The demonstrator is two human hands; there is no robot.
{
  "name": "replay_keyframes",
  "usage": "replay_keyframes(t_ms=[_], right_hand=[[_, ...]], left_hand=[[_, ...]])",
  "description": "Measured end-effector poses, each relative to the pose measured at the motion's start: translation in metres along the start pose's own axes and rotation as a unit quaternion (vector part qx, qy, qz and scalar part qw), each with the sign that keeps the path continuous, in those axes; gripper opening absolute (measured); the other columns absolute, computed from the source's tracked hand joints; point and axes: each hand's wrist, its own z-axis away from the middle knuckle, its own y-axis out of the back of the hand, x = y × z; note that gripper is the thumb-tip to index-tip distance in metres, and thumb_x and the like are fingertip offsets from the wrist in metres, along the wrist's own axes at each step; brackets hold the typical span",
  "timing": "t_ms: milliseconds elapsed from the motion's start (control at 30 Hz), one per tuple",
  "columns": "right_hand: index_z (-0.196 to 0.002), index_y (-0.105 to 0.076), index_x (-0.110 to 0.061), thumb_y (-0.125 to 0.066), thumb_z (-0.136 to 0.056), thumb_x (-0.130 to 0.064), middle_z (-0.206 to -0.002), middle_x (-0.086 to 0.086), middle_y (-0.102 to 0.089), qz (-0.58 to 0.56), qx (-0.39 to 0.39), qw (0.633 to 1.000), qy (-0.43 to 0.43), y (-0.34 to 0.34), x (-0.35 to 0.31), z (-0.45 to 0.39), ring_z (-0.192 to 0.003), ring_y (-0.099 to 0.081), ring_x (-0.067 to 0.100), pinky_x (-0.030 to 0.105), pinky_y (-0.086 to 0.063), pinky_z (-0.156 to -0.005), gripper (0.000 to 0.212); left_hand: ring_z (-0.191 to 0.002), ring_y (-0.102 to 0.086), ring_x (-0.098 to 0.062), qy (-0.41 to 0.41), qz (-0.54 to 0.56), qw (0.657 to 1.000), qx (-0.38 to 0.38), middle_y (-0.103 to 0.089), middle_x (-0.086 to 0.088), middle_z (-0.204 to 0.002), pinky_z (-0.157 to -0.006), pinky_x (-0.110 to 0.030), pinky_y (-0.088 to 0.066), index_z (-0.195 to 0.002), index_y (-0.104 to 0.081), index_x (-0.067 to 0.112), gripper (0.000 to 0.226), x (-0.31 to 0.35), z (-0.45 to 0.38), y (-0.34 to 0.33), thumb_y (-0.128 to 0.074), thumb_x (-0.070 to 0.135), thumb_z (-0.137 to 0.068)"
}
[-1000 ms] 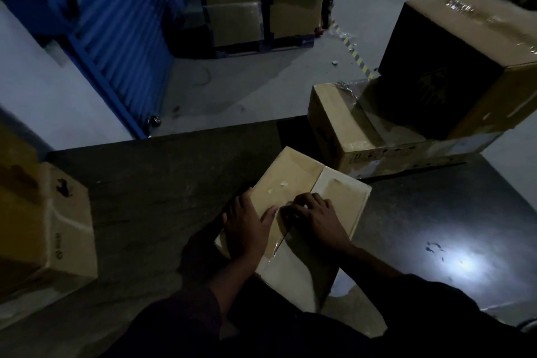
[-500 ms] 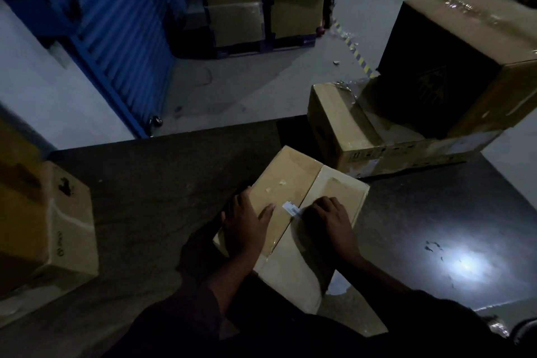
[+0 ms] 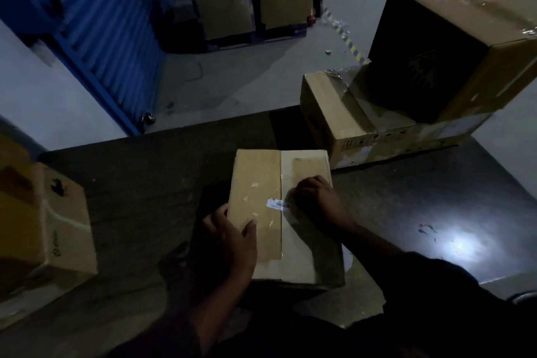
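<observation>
Brown rectangular cardboard box (image 3: 255, 180) sits flat on the dark table (image 3: 130, 189), close to the near edge, right in front of the person. Its long axis runs near-to-far, pointing away from the person; the short sides face the person and the far end. The taped centre seam follows the same axis, top flaps closed.

Left hand (image 3: 232, 238) grasps the box's left edge near the close corner: thumb on the top face, fingers wrapped down the side. Right hand (image 3: 316, 203) is on the right flap, fingers curled, pinching a small white strip (image 3: 276, 204) that lies across the seam about midway along. Too dim to tell whether it's a cutter or a label.

Low taped cardboard carton (image 3: 334, 113) stands just beyond the box's far right corner, with a large dark-sided carton (image 3: 465, 23) stacked on it. Another brown carton (image 3: 64, 227) is at the table's left, well apart. Blue corrugated shutter (image 3: 101, 23) is far left, strapped cartons (image 3: 226, 9) at the back. Bright light patch (image 3: 462, 244) on the table, right of the arm.
</observation>
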Motion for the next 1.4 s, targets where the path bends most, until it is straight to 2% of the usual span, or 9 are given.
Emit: replay_keyframes(t_ms=[167, 267, 400, 567, 933, 1133, 1267, 1333, 1400], right_hand=[[-0.106, -0.067, -0.019, -0.070, -0.078, -0.025, -0.116, 0.001, -0.062, -0.023, 0.035, 0.995, -0.094, -0.020, -0.028, 0.034, -0.110, -0.050, 0.018, 0.037, -0.047, -0.094, 0.029], [-0.105, -0.064, -0.021, -0.063, -0.068, -0.047, -0.116, 0.000, -0.060, -0.019, 0.020, 0.995, -0.097, -0.018, -0.044, 0.051, -0.110, -0.050, 0.019, 0.034, -0.043, -0.095, 0.045], [-0.113, -0.062, -0.023, -0.052, -0.073, -0.050, -0.117, 0.001, -0.059, 0.019, 0.023, 0.996, -0.086, -0.012, -0.049, 0.045, -0.110, -0.048, 0.022, 0.038, -0.045, -0.093, 0.050], [-0.108, -0.062, -0.022, -0.041, -0.080, -0.047, -0.118, 0.001, -0.056, 0.011, 0.033, 0.994, -0.103, -0.020, -0.046, 0.047, -0.111, -0.044, 0.020, 0.035, -0.044, -0.091, 0.043], [-0.119, -0.060, -0.023, -0.048, -0.085, -0.040, -0.124, 0.002, -0.054, 0.058, 0.009, 0.991, -0.120, -0.024, -0.043, 0.043, -0.114, -0.044, 0.022, 0.035, -0.042, -0.094, 0.040], [-0.118, -0.061, -0.022, -0.043, -0.084, -0.043, -0.124, 0.004, -0.056, 0.037, 0.019, 0.993, -0.112, -0.022, -0.044, 0.042, -0.114, -0.046, 0.024, 0.037, -0.043, -0.095, 0.044], [-0.110, -0.061, -0.026, -0.051, -0.082, -0.044, -0.129, 0.003, -0.050, 0.030, 0.045, 0.987, -0.148, -0.018, -0.041, 0.049, -0.125, -0.035, 0.025, 0.044, -0.039, -0.103, 0.035], [-0.112, -0.060, -0.025, -0.061, -0.084, -0.034, -0.136, 0.004, -0.045, 0.022, 0.082, 0.972, -0.220, -0.017, -0.038, 0.061, -0.127, -0.032, 0.024, 0.044, -0.040, -0.103, 0.029], [-0.122, -0.054, -0.027, -0.068, -0.084, -0.031, -0.140, 0.004, -0.040, -0.009, 0.089, 0.954, -0.285, -0.019, -0.035, 0.071, -0.123, -0.040, 0.022, 0.039, -0.046, -0.097, 0.040]], left_hand=[[-0.116, -0.044, -0.029, -0.118, -0.077, 0.990, -0.001, -0.045, -0.004, -0.129, -0.095, -0.047, -0.040, -0.125, -0.055, 0.024, 0.064, 0.003, -0.008, -0.003, -0.084, 0.036, -0.069], [-0.113, -0.046, -0.027, -0.210, -0.083, 0.973, -0.053, -0.051, -0.003, -0.123, -0.092, -0.048, -0.042, -0.123, -0.055, 0.024, 0.060, 0.010, -0.021, -0.016, -0.079, 0.042, -0.071], [-0.103, -0.051, -0.022, -0.291, -0.088, 0.950, -0.075, -0.055, -0.001, -0.113, -0.086, -0.039, -0.044, -0.113, -0.062, 0.022, 0.041, 0.011, -0.031, -0.027, -0.071, 0.045, -0.080], [-0.099, -0.051, -0.019, -0.304, -0.079, 0.948, -0.060, -0.055, 0.001, -0.109, -0.084, -0.037, -0.044, -0.105, -0.062, 0.024, 0.034, 0.009, -0.032, -0.028, -0.057, 0.049, -0.082], [-0.098, -0.052, -0.019, -0.311, -0.068, 0.946, -0.063, -0.055, 0.003, -0.106, -0.082, -0.037, -0.045, -0.102, -0.060, 0.025, 0.029, 0.004, -0.034, -0.031, -0.061, 0.045, -0.080], [-0.097, -0.053, -0.019, -0.314, -0.063, 0.946, -0.058, -0.056, 0.003, -0.105, -0.081, -0.036, -0.045, -0.100, -0.063, 0.024, 0.026, 0.005, -0.037, -0.032, -0.071, 0.039, -0.080], [-0.108, -0.049, -0.024, -0.247, -0.046, 0.967, -0.048, -0.053, -0.002, -0.116, -0.091, -0.044, -0.042, -0.106, -0.063, 0.023, 0.035, 0.010, -0.053, -0.032, -0.077, 0.040, -0.078], [-0.116, -0.045, -0.027, -0.205, -0.039, 0.977, -0.044, -0.051, -0.006, -0.126, -0.096, -0.044, -0.037, -0.117, -0.062, 0.021, 0.047, 0.011, -0.069, -0.030, -0.079, 0.039, -0.077], [-0.122, -0.044, -0.031, -0.157, 0.011, 0.985, -0.068, -0.046, -0.010, -0.136, -0.098, -0.042, -0.037, -0.130, -0.055, 0.017, 0.061, 0.010, -0.080, -0.026, -0.080, 0.037, -0.078]])
